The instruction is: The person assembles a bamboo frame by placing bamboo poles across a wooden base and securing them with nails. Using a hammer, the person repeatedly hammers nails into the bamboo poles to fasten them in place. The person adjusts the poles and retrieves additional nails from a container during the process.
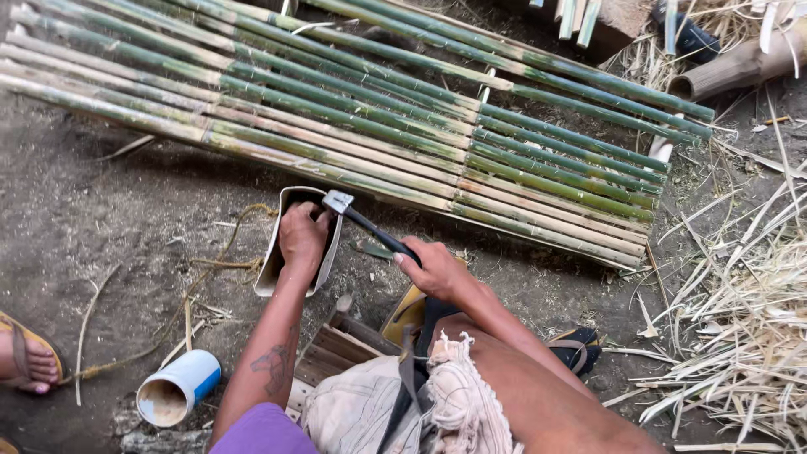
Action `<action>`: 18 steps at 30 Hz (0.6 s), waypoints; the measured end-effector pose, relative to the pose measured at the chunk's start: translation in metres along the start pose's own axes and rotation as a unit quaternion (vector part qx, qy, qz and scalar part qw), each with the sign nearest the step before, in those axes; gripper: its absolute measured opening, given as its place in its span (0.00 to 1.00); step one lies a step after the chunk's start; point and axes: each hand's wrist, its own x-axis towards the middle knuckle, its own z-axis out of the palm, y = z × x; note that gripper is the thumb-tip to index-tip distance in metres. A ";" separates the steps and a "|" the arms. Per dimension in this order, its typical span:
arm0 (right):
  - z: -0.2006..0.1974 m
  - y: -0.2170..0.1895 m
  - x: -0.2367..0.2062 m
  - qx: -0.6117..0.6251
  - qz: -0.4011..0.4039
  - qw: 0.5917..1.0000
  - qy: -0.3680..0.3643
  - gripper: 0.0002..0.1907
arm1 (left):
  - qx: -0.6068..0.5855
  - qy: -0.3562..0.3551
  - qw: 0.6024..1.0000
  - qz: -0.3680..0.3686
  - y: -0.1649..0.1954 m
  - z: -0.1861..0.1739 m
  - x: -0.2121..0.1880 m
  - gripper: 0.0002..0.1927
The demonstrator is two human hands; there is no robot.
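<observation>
A hammer (370,224) is gripped by the right hand (437,269) — a curved bamboo piece (282,244) is clasped by the left hand (303,237), near the slat panel (378,118).

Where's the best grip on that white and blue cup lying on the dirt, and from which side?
Probably across the round body of the cup, coming straight down from above. It lies on its side with the open mouth facing lower left, so the curved wall is exposed and nothing crowds it. The left hand is nearest.
</observation>
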 end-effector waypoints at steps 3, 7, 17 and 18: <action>-0.001 -0.001 0.005 0.019 -0.013 1.000 0.009 0.18 | -0.011 -0.084 0.989 -0.123 0.029 -0.030 -0.002 0.09; -0.007 -0.001 0.010 0.050 0.004 0.997 0.050 0.19 | 0.027 -0.073 0.995 -0.055 0.055 -0.055 -0.001 0.10; -0.074 0.081 0.015 0.007 0.117 0.936 0.333 0.17 | -0.245 -0.036 0.931 0.266 0.187 0.106 0.115 0.08; -0.077 0.092 0.013 0.002 0.128 0.933 0.337 0.17 | -0.264 -0.057 0.930 0.249 0.199 0.126 0.119 0.08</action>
